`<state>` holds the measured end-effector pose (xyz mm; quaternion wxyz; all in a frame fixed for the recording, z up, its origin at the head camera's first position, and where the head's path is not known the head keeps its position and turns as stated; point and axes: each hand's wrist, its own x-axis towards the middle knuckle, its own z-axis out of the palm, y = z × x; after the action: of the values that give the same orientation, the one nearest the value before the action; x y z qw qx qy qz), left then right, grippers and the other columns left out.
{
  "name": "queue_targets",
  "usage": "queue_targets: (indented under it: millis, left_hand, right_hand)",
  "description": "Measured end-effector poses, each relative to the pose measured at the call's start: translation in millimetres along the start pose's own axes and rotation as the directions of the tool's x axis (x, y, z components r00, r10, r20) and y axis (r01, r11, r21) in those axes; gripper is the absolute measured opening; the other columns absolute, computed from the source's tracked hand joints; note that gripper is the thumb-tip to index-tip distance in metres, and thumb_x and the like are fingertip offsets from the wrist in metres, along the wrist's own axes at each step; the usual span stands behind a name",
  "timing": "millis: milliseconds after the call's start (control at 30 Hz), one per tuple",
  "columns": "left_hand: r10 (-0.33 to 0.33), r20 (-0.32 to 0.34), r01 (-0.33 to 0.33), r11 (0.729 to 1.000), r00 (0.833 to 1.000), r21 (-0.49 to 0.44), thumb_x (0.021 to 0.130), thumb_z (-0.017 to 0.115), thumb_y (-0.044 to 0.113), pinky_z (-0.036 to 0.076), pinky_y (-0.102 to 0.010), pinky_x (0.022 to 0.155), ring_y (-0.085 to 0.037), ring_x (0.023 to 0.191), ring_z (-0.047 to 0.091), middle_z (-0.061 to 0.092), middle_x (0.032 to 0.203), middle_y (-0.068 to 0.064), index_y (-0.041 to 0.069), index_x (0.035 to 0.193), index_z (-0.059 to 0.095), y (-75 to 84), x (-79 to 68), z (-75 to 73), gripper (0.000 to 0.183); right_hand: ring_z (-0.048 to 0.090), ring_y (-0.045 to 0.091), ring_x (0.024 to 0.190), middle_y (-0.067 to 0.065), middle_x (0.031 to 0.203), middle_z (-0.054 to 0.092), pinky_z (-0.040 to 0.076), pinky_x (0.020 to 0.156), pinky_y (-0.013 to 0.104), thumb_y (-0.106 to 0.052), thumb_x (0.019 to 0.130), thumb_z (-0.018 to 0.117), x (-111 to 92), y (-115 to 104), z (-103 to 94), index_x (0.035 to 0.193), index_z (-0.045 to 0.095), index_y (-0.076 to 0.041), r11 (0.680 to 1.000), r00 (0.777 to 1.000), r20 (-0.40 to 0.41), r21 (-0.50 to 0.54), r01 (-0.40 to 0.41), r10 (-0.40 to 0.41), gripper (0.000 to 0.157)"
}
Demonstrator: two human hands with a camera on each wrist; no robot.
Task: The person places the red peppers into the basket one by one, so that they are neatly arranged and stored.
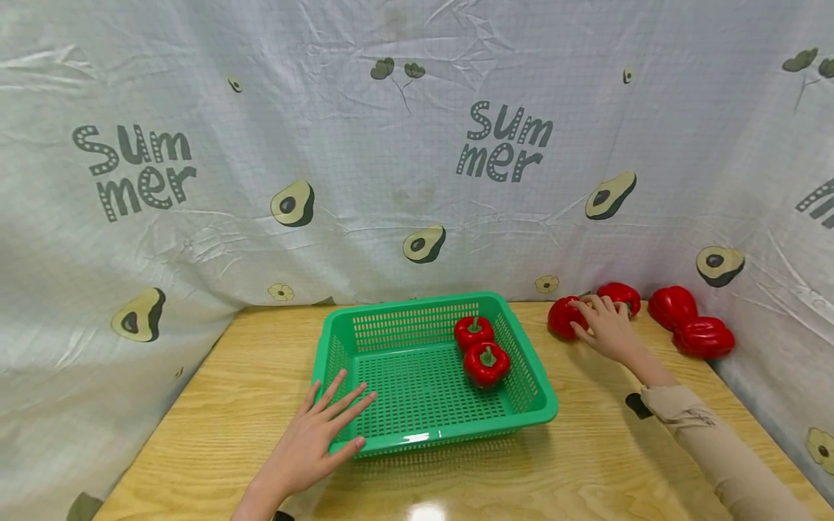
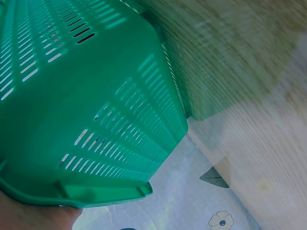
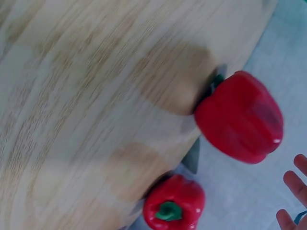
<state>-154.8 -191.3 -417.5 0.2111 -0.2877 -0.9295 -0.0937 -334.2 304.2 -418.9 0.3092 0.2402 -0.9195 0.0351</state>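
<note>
Bare left hand (image 1: 306, 441) is lying, fingers spread, over the near left corner of a green rectangular plastic basket (image 1: 449, 433). Two glossy, blocky red bell peppers (image 1: 487, 367) are sitting inside, right of those fingertips. Bare right hand (image 1: 607, 329) is arching, fingers parted and bent, at another red bell pepper (image 1: 562, 319); whether they are touching, I cannot tell. Three more peppers (image 1: 704, 337) are lying beyond and right of them.

The basket (image 1: 404, 383), near the table's (image 1: 241, 376) back edge, holds 2 bell peppers (image 1: 487, 370); 4 bell peppers (image 1: 704, 338) lie around the back-right corner.
</note>
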Motion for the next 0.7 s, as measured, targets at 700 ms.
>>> queue_targets:
  millis: [700]
  left_hand:
    - [-0.001, 0.003, 0.001, 1.0, 1.0, 0.007, 0.085, 0.051, 0.047, 0.002, -0.041, 0.112, -0.018, 0.14, 0.009, 0.036, 0.142, 0.009, 0.034, 0.138, 0.03, 0.2, 0.7, 0.1, 0.058]
  right_hand:
    - [0.035, 0.049, 0.109, 0.03, 0.127, 0.036, 0.027, 0.08, 0.069, -0.039, 0.083, 0.059, 9.7, 14.6, 21.2, 0.131, 0.036, -0.005, 0.972, 0.933, 0.297, 0.06, -0.229, 0.202, 0.062]
